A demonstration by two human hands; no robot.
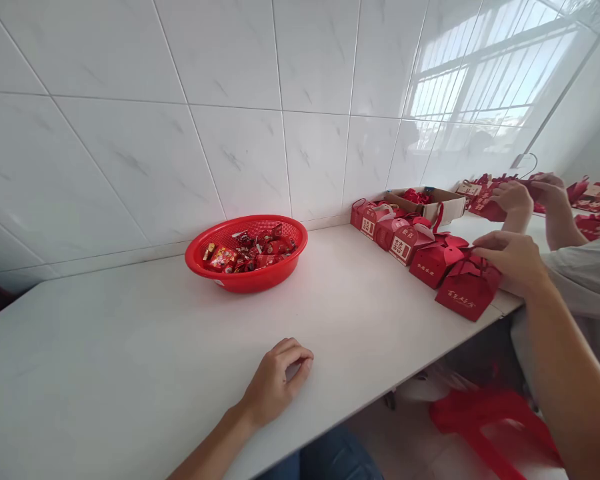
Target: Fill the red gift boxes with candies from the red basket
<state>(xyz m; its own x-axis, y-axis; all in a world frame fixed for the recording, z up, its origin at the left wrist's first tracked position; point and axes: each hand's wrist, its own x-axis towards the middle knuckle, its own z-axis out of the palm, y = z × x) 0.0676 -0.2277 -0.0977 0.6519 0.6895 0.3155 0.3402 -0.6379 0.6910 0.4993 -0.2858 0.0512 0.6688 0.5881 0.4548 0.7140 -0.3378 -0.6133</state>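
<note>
My left hand [279, 381] rests on the white table [130, 373], its fingers curled with thumb and fingertips together and nothing visible between them. At the right, my right hand [515, 260] pinches the top of a red gift box [467, 293] with pale lettering, which stands near the table's front edge. Behind it, more red boxes [407, 241] stand in a row running back to the wall. A red plastic basket [253, 283] of wrapped candies [267, 250] sits against the wall, beyond my left hand.
A cardboard box [450, 208] holding red items stands behind the row. Farther right, another person's hands [530, 197] hold a red box, with more red boxes around. A red stool [495, 420] is below the table's edge. White tiles cover the wall.
</note>
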